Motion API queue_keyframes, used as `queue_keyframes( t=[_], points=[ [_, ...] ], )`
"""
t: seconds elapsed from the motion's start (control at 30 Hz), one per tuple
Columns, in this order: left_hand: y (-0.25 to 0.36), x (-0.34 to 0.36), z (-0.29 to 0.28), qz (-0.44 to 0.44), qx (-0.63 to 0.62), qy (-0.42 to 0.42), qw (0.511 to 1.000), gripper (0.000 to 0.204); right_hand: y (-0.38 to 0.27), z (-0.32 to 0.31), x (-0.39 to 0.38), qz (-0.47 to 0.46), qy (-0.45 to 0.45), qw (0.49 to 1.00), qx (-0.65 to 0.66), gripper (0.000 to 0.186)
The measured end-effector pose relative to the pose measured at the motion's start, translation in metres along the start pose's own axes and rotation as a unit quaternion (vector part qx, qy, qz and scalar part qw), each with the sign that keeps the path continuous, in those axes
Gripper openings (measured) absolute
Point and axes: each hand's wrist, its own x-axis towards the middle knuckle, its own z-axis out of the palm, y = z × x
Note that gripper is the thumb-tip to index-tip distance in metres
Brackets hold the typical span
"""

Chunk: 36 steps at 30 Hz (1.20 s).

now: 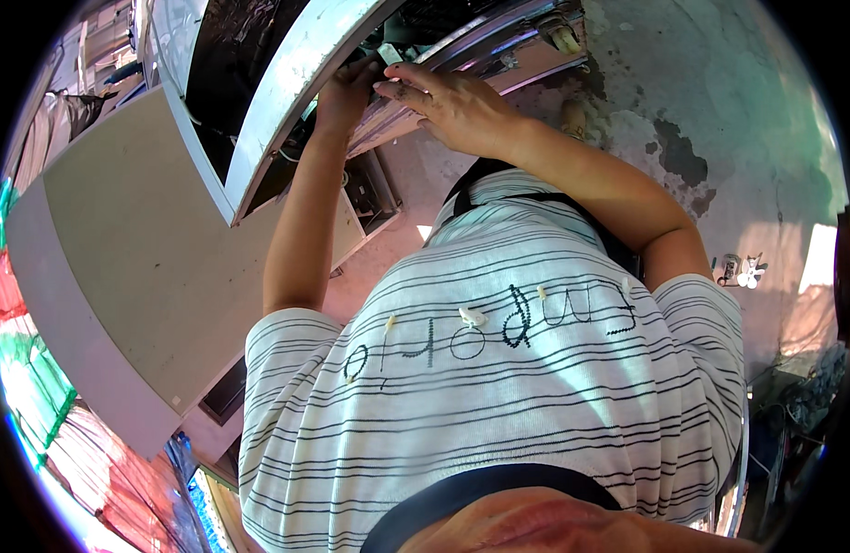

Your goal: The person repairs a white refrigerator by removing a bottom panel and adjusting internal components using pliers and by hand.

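My left hand point(347, 95) reaches into the dark opening behind a curved white panel point(300, 78). Its fingers lie in shadow against the inner parts, so whether they grip anything is hidden. Close by on the right, my right hand point(462, 111) has its fingers stretched toward the left one, apart from each other, with dark smudges on the tips. Nothing shows between them. Beneath both hands runs a long metal-edged frame point(462, 55) with a shiny rail. Some wires hang inside the opening below my left hand.
A large beige panel with a pale border point(158, 249) spreads out on the left. A small open compartment point(374, 189) sits below my left forearm. The concrete floor point(720, 83) has dark stains. Small white and dark parts point(749, 270) lie on it at the right, beyond my elbow.
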Motion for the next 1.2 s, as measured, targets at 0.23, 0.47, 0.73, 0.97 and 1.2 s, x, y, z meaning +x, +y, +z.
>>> queue_keyframes(
  t=[0.23, 0.47, 0.73, 0.97, 1.2],
  points=[
    [0.002, 0.002, -0.003, -0.031, -0.026, -0.007, 0.999, 0.034, 0.000, 0.000, 0.001, 0.001, -0.007, 1.000, -0.013, 0.071],
    [0.002, 0.002, 0.005, -0.044, -0.026, 0.069, 0.996, 0.038, -0.001, -0.001, 0.000, 0.008, -0.016, 1.000, -0.009, 0.070],
    [-0.012, 0.013, 0.004, -0.063, -0.118, 0.044, 0.990, 0.034, 0.001, 0.001, 0.000, 0.000, -0.004, 1.000, 0.000, 0.069],
    [0.006, 0.002, -0.002, -0.078, -0.228, -0.030, 0.970, 0.032, 0.000, 0.002, 0.000, 0.000, 0.002, 1.000, -0.005, 0.069],
    [0.008, 0.003, 0.003, -0.051, -0.145, -0.009, 0.988, 0.035, 0.000, 0.001, 0.001, -0.015, 0.037, 0.999, -0.005, 0.061]
  ],
)
